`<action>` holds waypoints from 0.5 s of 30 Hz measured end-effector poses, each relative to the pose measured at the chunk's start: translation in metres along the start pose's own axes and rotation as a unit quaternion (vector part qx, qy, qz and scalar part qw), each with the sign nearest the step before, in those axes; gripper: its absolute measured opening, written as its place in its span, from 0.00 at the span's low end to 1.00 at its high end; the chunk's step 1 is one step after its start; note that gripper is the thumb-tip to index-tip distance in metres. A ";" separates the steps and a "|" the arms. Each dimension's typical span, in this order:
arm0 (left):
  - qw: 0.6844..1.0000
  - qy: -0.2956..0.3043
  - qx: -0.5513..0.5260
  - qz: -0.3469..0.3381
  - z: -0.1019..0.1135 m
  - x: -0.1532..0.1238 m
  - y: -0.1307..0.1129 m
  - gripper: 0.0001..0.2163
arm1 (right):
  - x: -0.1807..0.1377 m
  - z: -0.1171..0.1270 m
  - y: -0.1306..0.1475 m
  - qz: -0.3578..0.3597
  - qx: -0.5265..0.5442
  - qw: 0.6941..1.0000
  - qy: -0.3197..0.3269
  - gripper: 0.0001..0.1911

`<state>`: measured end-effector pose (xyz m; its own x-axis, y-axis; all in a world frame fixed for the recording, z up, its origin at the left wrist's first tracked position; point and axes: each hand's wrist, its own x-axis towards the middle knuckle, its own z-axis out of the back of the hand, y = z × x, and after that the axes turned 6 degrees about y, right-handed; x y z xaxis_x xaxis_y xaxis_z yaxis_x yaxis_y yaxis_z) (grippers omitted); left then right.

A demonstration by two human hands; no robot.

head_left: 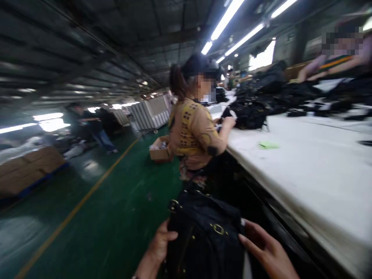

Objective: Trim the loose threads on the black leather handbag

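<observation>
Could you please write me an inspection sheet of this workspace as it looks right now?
Surface: long white table on the right, mostly bare nearby.
Job's things: black bag with brass buckles, held below table height.
Clutter: small green item on the table; heap of black bags farther along.
Hands: left hand grips the bag's left side; right hand touches its right side, fingers spread.
Cables: nothing seen.
Surroundings: co-worker in a yellow top at the table; cardboard box on the green floor; another person across the table, blurred.
</observation>
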<state>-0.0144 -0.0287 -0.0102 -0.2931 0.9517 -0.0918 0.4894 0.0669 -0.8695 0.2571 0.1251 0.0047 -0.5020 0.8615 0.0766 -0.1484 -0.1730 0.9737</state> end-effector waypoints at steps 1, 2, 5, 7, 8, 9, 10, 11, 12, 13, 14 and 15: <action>0.998 0.008 0.041 0.039 0.007 -0.003 -0.004 0.22 | -0.015 -0.003 -0.012 -0.016 0.050 0.999 0.012 0.23; 0.994 0.027 0.087 0.064 0.015 -0.003 -0.010 0.22 | -0.024 -0.005 -0.019 -0.025 0.087 0.996 0.015 0.24; 0.975 0.069 0.168 0.130 0.031 0.001 -0.028 0.24 | -0.025 -0.008 -0.022 -0.025 0.128 0.991 -0.015 0.21; 0.965 0.058 0.199 0.159 0.032 0.001 -0.036 0.22 | -0.019 -0.011 -0.016 -0.025 0.164 0.986 -0.028 0.20; 0.964 0.044 0.203 0.167 0.031 -0.001 -0.037 0.21 | -0.017 -0.012 -0.014 -0.027 0.183 0.982 -0.031 0.20; 0.965 0.027 0.198 0.170 0.029 -0.003 -0.036 0.20 | -0.015 -0.014 -0.013 -0.029 0.202 0.978 -0.035 0.19; 0.968 0.010 0.184 0.168 0.028 -0.005 -0.034 0.19 | -0.014 -0.016 -0.013 -0.032 0.219 0.974 -0.038 0.19; 0.972 -0.003 0.167 0.165 0.026 -0.006 -0.031 0.19 | -0.012 -0.017 -0.013 -0.034 0.233 0.971 -0.044 0.18; 0.975 -0.012 0.152 0.163 0.025 -0.007 -0.028 0.18 | -0.011 -0.019 -0.014 -0.037 0.244 0.968 -0.051 0.18; 0.977 -0.018 0.139 0.162 0.025 -0.008 -0.025 0.17 | -0.008 -0.020 -0.015 -0.041 0.254 0.964 -0.059 0.18; 0.978 -0.022 0.131 0.160 0.025 -0.008 -0.023 0.17 | -0.006 -0.020 -0.016 -0.044 0.264 0.961 -0.068 0.17; 0.979 -0.025 0.128 0.160 0.025 -0.008 -0.021 0.17 | -0.004 -0.020 -0.017 -0.046 0.272 0.958 -0.076 0.17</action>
<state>-0.0426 -0.0454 -0.0034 -0.2013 0.8955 -0.3969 0.3434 -0.3150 -0.8848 0.2443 0.1152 -0.0167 -0.3723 0.9278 -0.0256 0.2999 0.1464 0.9427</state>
